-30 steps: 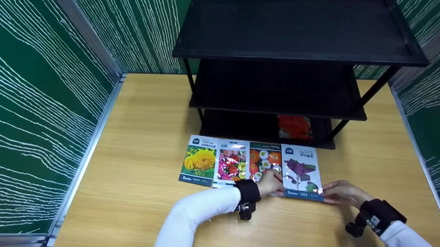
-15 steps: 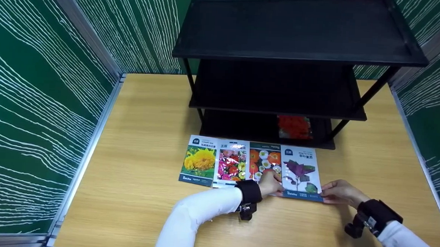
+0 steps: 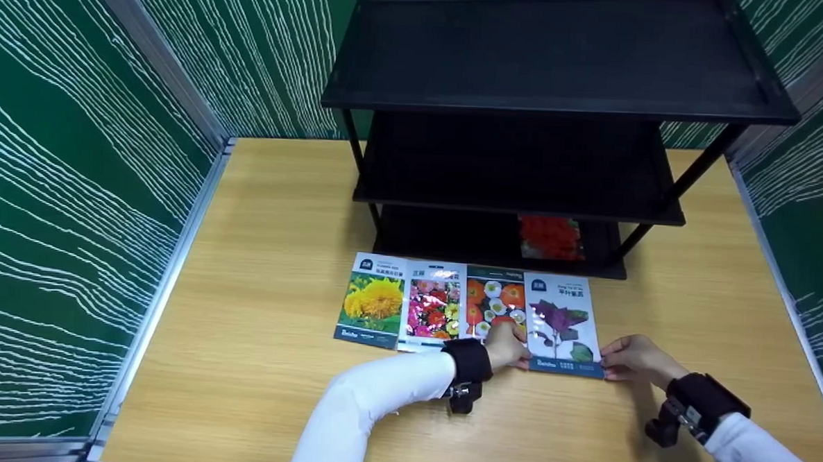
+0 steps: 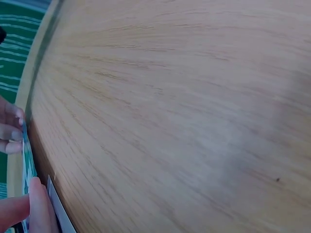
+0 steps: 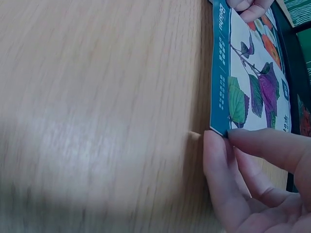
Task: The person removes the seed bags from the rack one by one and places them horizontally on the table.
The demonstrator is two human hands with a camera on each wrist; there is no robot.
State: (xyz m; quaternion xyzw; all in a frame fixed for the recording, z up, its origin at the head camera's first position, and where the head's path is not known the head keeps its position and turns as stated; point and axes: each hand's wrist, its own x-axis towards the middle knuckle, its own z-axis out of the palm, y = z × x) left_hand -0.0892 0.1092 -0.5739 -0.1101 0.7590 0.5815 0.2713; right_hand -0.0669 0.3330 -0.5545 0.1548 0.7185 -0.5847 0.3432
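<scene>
A white seed packet with purple leaves (image 3: 562, 314) lies at the right end of a row of seed packets. My left hand (image 3: 506, 345) pinches its near left corner, overlapping the orange-and-white flower packet (image 3: 495, 297) beside it. At the near right corner, my right hand (image 3: 638, 359) grips the same packet; the right wrist view has thumb (image 5: 265, 141) and fingers on either side of its blue strip. Farther left lie a pink-and-red flower packet (image 3: 434, 308) and a yellow flower packet (image 3: 373, 302). The left wrist view catches the held packet (image 4: 28, 158) edge-on.
Behind the row stands a black three-tier shelf (image 3: 558, 57). A red flower packet (image 3: 551, 238) lies on its bottom tier, partly under the middle one. Green panels with white lines (image 3: 58, 208) enclose the wooden table (image 3: 255, 307) at the sides and back.
The purple-leaf packet has shifted very slightly left and toward the person, with both hands keeping their hold on it. The other packets have not moved.
</scene>
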